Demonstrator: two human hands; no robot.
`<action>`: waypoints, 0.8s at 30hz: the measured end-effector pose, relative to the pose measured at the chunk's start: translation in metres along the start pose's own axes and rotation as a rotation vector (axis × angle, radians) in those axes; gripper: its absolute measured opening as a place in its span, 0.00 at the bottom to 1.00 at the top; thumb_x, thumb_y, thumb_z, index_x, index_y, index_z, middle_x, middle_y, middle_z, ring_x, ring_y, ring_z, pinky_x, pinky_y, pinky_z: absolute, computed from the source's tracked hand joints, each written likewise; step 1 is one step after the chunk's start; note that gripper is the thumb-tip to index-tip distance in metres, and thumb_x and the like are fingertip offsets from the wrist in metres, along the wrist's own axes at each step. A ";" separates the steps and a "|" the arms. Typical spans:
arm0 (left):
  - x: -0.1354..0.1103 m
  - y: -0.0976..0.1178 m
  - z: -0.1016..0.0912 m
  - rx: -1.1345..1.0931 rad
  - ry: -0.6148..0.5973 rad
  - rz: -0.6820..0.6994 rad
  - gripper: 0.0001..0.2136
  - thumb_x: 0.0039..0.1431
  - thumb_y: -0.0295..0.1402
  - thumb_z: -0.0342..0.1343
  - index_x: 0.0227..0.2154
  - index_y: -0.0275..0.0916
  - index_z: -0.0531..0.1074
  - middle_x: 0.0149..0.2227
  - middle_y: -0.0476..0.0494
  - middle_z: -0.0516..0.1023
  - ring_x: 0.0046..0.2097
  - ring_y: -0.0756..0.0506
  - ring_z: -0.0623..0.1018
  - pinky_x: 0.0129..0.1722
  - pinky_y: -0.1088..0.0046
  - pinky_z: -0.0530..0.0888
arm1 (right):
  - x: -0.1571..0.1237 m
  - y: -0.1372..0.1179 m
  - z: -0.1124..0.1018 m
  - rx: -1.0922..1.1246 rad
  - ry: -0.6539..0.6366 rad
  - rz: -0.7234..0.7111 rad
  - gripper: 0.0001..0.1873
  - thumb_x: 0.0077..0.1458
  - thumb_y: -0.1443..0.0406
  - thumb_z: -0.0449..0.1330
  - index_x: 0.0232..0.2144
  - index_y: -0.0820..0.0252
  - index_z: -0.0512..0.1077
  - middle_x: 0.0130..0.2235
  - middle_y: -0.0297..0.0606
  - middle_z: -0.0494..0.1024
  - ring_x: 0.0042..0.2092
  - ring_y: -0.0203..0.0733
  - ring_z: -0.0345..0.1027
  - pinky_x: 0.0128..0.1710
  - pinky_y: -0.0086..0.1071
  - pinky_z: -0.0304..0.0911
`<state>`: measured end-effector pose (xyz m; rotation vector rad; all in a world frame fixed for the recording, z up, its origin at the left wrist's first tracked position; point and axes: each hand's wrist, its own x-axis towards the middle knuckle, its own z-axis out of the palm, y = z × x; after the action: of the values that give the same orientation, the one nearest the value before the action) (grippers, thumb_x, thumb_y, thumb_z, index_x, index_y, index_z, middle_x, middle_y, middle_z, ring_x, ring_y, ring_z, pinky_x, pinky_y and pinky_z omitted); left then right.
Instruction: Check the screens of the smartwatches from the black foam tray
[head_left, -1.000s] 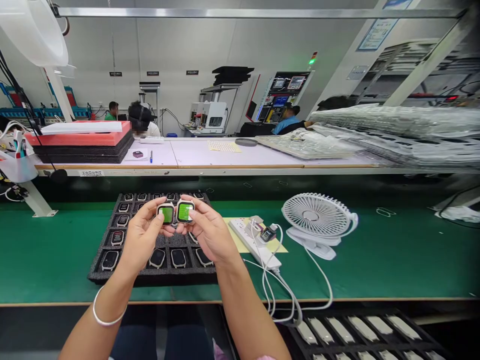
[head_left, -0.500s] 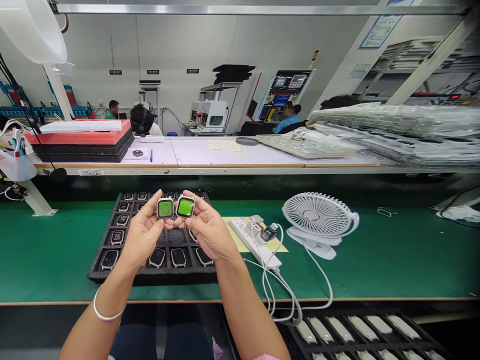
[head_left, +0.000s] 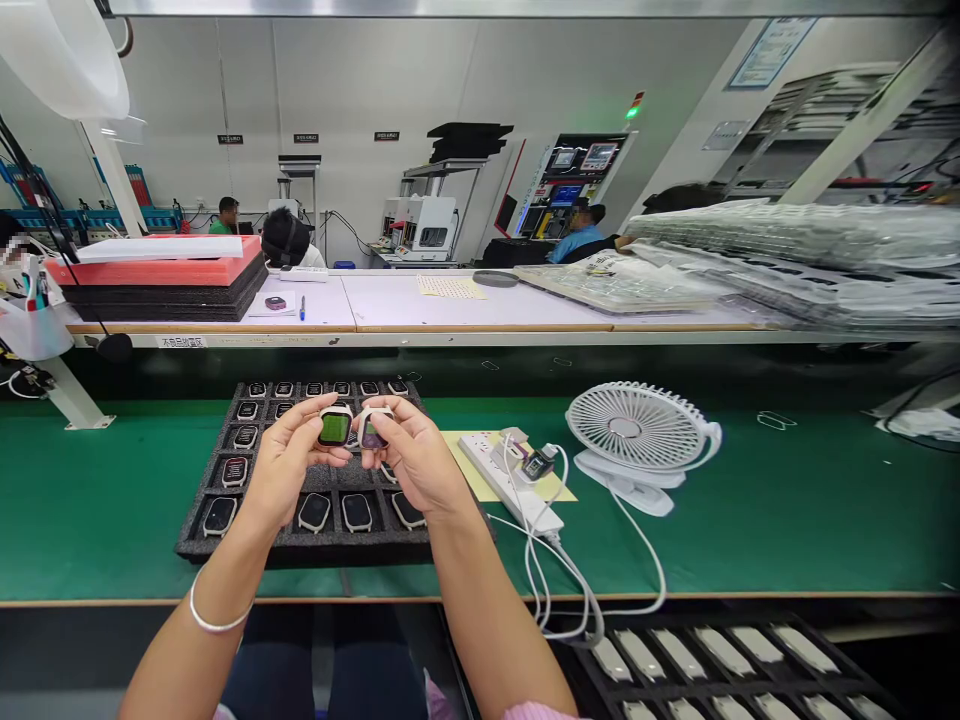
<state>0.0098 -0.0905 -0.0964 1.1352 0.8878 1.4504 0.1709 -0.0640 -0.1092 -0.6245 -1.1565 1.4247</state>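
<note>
The left hand (head_left: 285, 455) grips a green-lit watch (head_left: 334, 428) in its fingers; the right hand's (head_left: 412, 455) fingers are closed on a second watch (head_left: 368, 432) just beside it, both held above the black foam tray (head_left: 360, 553). The tray, holding more watches (head_left: 357, 513), lies near the worktop's (head_left: 810, 530) front edge, a power strip (head_left: 487, 462) off its right edge.

The tabletop (head_left: 810, 510) lies largely open left of the tray (head_left: 352, 553) and right of the fan (head_left: 626, 428). Between those two, a power strip (head_left: 499, 470) and cables (head_left: 577, 577) obstruct.
</note>
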 end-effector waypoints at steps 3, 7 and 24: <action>0.000 0.000 0.000 -0.009 0.002 -0.009 0.20 0.55 0.41 0.61 0.49 0.37 0.76 0.35 0.46 0.81 0.27 0.48 0.82 0.31 0.71 0.80 | 0.000 0.000 0.001 0.001 0.010 0.008 0.20 0.48 0.54 0.71 0.37 0.58 0.72 0.32 0.32 0.80 0.20 0.31 0.69 0.21 0.27 0.60; 0.001 0.001 0.000 -0.005 0.019 -0.013 0.20 0.55 0.41 0.61 0.48 0.37 0.76 0.33 0.47 0.80 0.27 0.48 0.81 0.29 0.71 0.80 | 0.000 -0.002 0.001 0.039 0.011 0.031 0.16 0.50 0.56 0.67 0.38 0.58 0.73 0.31 0.35 0.81 0.20 0.34 0.69 0.21 0.28 0.60; 0.021 -0.027 -0.024 0.373 0.099 0.128 0.22 0.47 0.32 0.63 0.47 0.39 0.70 0.34 0.49 0.75 0.34 0.50 0.74 0.34 0.75 0.69 | 0.010 0.028 -0.029 -0.142 -0.169 0.183 0.36 0.45 0.73 0.65 0.57 0.52 0.63 0.45 0.36 0.76 0.32 0.34 0.76 0.32 0.30 0.68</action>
<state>-0.0061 -0.0638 -0.1243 1.4249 1.2099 1.4919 0.1822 -0.0426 -0.1425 -0.7353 -1.3716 1.5830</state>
